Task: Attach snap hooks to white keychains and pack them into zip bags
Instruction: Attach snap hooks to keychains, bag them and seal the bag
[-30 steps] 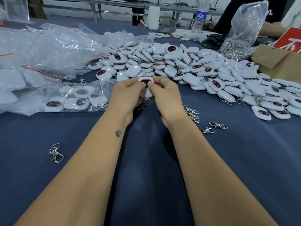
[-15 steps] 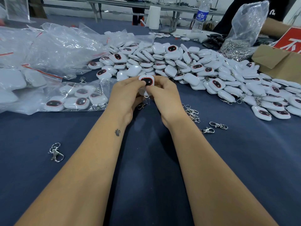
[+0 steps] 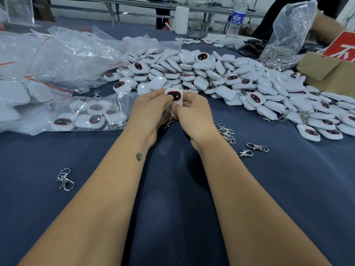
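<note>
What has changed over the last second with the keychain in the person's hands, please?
The white keychain has come up between the fingers and turned, so its dark oval face now shows more fully. The left hand and right hand still hold it together, with a snap hook hanging below. The keychain pile, the loose hooks and the packed bag stayed put.

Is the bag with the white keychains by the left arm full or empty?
Partly full. The zip bag lies flat on the blue table with several white keychains visible through the clear plastic, plus metal hooks.
</note>
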`<state>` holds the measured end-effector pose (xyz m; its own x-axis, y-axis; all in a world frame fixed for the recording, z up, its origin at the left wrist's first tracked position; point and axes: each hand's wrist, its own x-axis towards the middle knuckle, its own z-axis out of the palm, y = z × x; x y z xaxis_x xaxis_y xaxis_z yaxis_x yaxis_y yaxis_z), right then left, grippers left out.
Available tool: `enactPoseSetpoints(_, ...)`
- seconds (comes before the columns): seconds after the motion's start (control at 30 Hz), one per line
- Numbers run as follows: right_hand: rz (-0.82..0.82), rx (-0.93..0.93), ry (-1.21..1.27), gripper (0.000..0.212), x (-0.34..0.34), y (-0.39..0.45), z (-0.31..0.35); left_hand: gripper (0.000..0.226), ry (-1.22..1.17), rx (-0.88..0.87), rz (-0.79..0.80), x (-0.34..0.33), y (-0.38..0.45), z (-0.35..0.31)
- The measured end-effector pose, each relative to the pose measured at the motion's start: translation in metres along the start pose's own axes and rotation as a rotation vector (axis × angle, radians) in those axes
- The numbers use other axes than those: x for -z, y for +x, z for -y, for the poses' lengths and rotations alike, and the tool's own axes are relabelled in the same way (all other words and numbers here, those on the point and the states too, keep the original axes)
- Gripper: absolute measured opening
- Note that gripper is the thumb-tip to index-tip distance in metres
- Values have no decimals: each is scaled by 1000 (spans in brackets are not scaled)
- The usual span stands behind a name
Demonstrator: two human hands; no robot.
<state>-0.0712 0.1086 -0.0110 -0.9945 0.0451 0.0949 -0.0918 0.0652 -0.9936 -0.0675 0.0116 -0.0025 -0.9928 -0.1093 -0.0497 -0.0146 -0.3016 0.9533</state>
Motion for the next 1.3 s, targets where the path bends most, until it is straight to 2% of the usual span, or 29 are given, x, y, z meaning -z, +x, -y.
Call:
enactPoseSetpoints(0.07,0,1,29,21,-1,0,0,16,145,-71,-32,0,-1,1)
enactPoseSetpoints(0.1,3,3,58,19,-2,0,0,16,307,-172,-77,0,-2,2)
enactPoseSetpoints(0.2,-28,-2,95,19,-4,0,-1,25,818,-567,-339,6,-8,0)
enactPoseSetpoints(0.23,-47,-2,81,19,-4,1,-2,28,942,-648,-423,10,-10,-2)
enactPoseSetpoints(0.27,-63,-2,73,18,-3,1,-3,30,1054,-669,-471,16,-8,-3)
enactPoseSetpoints(0.3,-77,-5,75,18,-3,2,-3,32,1180,-618,-485,21,-5,-5)
enactPoseSetpoints(0.4,-103,-7,147,15,-2,2,-2,35,1422,-324,-430,31,-1,-4)
enactPoseSetpoints(0.47,-112,-10,200,15,-3,3,-1,33,1423,-299,-394,31,-1,-2)
enactPoseSetpoints(0.63,-139,-19,441,21,0,2,4,27,1367,-387,-273,20,-4,-1)
enactPoseSetpoints(0.73,-132,-31,638,23,1,1,7,29,1223,-436,-111,13,-6,3)
enactPoseSetpoints(0.8,-134,-35,696,22,1,0,8,26,1101,-441,-70,11,-6,4)
enactPoseSetpoints(0.87,-142,-41,730,19,1,-1,10,28,1016,-432,-87,9,-5,5)
enactPoseSetpoints(1.0,-86,-37,750,11,2,-2,11,31,828,-400,-223,10,-4,4)
enactPoseSetpoints(1.13,-44,-26,577,11,-2,-3,10,31,555,-451,-302,10,-4,0)
enactPoseSetpoints(1.23,-55,20,266,10,-3,-4,6,29,430,-459,-373,10,-5,-3)
enactPoseSetpoints(1.3,-51,84,17,17,-5,-5,2,29,392,-451,-401,10,-4,-4)
